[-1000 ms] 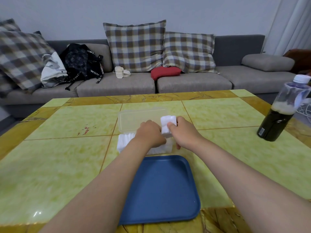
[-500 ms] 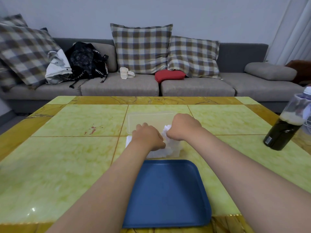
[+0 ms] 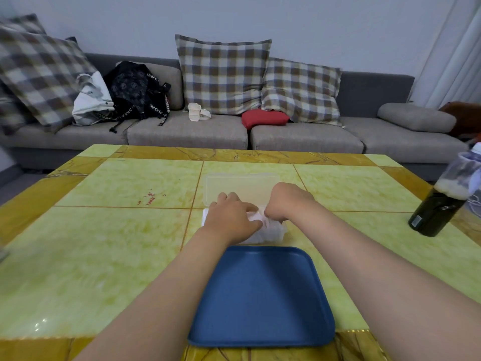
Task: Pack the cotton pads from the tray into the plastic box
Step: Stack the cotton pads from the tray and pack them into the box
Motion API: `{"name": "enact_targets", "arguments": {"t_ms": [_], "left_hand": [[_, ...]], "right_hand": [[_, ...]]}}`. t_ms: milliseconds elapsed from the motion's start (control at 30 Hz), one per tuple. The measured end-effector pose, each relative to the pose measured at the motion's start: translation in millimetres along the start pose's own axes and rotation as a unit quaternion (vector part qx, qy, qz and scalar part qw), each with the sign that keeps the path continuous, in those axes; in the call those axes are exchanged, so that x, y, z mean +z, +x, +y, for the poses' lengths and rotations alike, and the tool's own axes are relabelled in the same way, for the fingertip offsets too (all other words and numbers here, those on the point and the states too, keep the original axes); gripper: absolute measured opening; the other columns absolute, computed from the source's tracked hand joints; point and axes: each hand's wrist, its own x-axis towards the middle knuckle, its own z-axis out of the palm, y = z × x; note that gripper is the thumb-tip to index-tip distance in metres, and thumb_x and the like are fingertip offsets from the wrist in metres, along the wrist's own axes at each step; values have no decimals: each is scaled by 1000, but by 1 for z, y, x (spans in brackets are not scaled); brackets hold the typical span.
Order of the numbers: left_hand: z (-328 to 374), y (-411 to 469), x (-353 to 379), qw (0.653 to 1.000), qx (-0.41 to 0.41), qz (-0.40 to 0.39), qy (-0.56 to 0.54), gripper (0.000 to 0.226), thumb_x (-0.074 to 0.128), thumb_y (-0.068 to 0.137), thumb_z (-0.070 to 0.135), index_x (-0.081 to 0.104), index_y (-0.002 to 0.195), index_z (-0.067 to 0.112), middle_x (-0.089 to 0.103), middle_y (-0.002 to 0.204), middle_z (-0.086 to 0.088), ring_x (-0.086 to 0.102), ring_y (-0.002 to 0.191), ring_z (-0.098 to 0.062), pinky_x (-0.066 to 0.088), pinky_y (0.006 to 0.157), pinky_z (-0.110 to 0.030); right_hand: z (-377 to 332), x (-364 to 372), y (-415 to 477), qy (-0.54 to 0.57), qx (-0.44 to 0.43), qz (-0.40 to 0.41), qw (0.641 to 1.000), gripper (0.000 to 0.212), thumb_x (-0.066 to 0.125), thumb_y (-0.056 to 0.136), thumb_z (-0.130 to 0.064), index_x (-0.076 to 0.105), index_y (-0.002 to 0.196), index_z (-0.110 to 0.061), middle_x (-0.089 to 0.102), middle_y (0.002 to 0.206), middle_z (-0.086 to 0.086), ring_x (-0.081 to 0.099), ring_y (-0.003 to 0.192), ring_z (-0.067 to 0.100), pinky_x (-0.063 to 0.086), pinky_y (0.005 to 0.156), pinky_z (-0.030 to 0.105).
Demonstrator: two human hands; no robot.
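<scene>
At frame centre, cotton pads (image 3: 270, 230) were pressed into the plastic box (image 3: 282, 231) by the flattened left hand (image 3: 231, 220) and curled right hand (image 3: 289, 201), the tray (image 3: 263, 295) lay bare, and lid closure was judged next.

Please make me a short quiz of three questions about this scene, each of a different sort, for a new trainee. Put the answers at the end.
1. True or false: cotton pads lie on the blue tray.
2. Where does the plastic box stand? A) on the sofa B) on the table, just beyond the tray C) inside the tray
3. Fill in: the dark bottle stands at the table's ___ edge, from the person's view.

Key
1. False: the tray is bare.
2. B. The left hand and the right hand press on the cotton pads in the box; its clear lid lies open behind.
3. right
</scene>
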Motion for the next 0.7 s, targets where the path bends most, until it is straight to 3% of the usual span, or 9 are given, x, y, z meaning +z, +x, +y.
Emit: {"name": "enact_targets", "arguments": {"t_ms": [167,233,300,433,500,600,700], "left_hand": [[-10,-19,5,998,58,26,9,54,48,96,49,44,147,34,48,137,2,36,127,-21,32,107,-34],[-16,-26,6,997,72,42,5,57,48,96,48,40,150,32,44,145,3,32,134,-19,27,111,-33],[-23,-32,6,996,65,60,20,60,48,96,50,37,152,30,36,156,3,24,144,-20,19,118,-35],[-28,-38,10,996,60,9,66,74,40,98,55,16,160,23,10,168,-1,4,155,-21,2,124,-37],[-24,-38,13,995,67,-12,76,78,38,99,54,6,161,19,1,169,-2,-2,155,-19,-2,124,-36],[-17,-33,17,992,73,-29,94,81,37,98,52,0,160,16,-5,169,-4,-6,155,-18,-3,124,-36],[-14,-29,18,990,70,-42,115,85,36,96,58,0,160,16,-7,169,-4,-8,155,-18,-3,125,-39]], "right_hand": [[13,27,-5,-8,-5,110,994,16,66,89,-28,65,76,-20,60,72,-3,55,62,18,36,49,23],[18,36,-6,14,-11,124,992,18,63,91,-36,73,91,-21,65,96,0,61,85,22,47,64,28],[25,40,-12,13,-23,124,992,31,56,95,-43,72,110,-21,58,121,4,55,108,26,49,85,35],[32,46,-32,44,-138,160,976,55,42,101,-47,42,148,-18,34,155,11,33,141,30,31,115,42],[29,53,-39,43,-243,104,964,64,37,103,-46,20,159,-20,10,168,8,8,154,24,11,125,39],[29,69,-37,17,-273,24,962,69,31,105,-48,-1,161,-23,-5,169,4,-7,155,17,-3,125,34],[29,72,-33,-17,-257,25,966,70,31,106,-46,-2,161,-18,-8,168,5,-8,155,18,-4,125,33]]}}
